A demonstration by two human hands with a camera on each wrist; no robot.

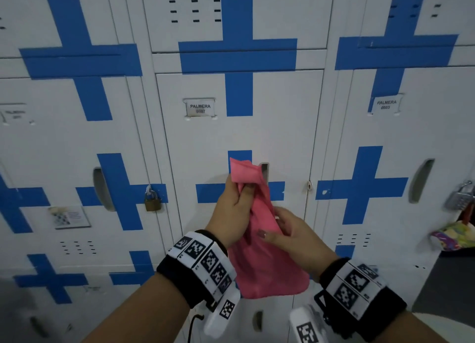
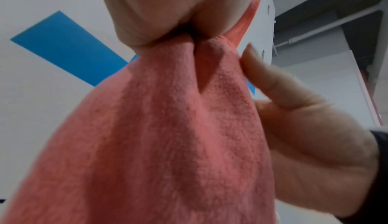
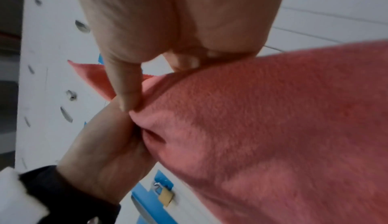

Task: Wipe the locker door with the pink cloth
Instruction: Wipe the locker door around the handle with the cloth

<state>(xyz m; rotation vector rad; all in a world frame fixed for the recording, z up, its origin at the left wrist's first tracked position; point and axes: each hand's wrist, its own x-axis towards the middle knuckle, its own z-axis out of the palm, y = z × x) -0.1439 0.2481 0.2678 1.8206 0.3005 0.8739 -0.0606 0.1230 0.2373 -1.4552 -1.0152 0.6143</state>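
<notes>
The pink cloth (image 1: 264, 260) hangs bunched in front of the middle locker door (image 1: 282, 126), which is white with a blue cross and a name label (image 1: 200, 108). My left hand (image 1: 240, 197) grips the cloth's upper part, and a corner sticks up above the fist. My right hand (image 1: 273, 231) pinches the cloth a little lower, thumb on the near side. Both hands are held off the door. In the left wrist view the left hand (image 2: 168, 15) is closed round the gathered cloth (image 2: 168, 136). In the right wrist view the right hand (image 3: 130, 94) pinches a fold of the cloth (image 3: 273, 128).
Rows of white lockers with blue crosses fill the view. A brass padlock (image 1: 152, 201) hangs on the left locker and a silver padlock (image 1: 460, 196) on the right one, with a colourful bag (image 1: 455, 237) below it. The middle door's handle recess (image 1: 264, 169) is just behind the cloth.
</notes>
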